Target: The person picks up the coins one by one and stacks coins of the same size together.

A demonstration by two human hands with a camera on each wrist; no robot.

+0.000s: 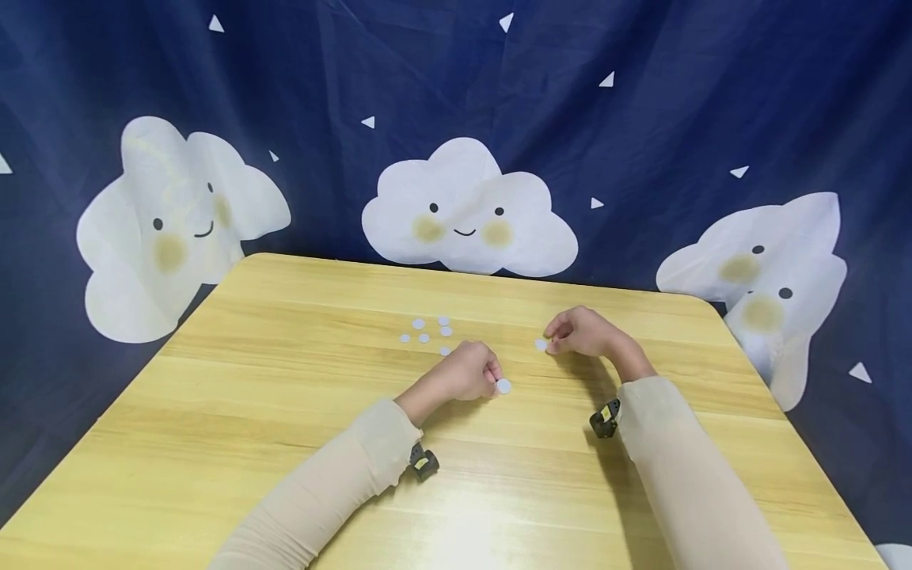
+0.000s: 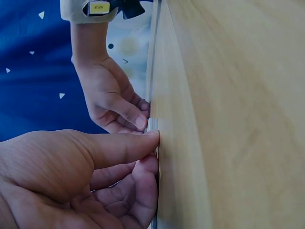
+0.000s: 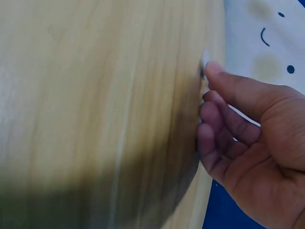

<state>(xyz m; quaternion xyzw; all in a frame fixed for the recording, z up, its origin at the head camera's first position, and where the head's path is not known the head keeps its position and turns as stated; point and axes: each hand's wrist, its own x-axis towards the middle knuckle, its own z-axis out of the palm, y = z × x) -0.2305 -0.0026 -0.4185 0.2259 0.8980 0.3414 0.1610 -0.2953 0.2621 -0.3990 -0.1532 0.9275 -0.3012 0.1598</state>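
My left hand (image 1: 466,370) is low over the middle of the table, pinching a small pale round disc (image 1: 503,386) at its fingertips. Seen edge-on in the left wrist view, this looks like a short stack of thin discs (image 2: 152,125) beside the thumb. Farther back and to the right, my right hand (image 1: 583,331) holds another pale disc (image 1: 541,345) between thumb and fingers. The right wrist view shows that disc (image 3: 206,58) edge-on by the thumb tip, close to the tabletop. What the discs are made of cannot be told.
Several more pale discs (image 1: 423,338) lie loosely grouped behind and left of the left hand, one close to it. The wooden table (image 1: 249,380) reaches back to a dark blue curtain (image 1: 456,71) printed with clouds. A small black device sits at each wrist.
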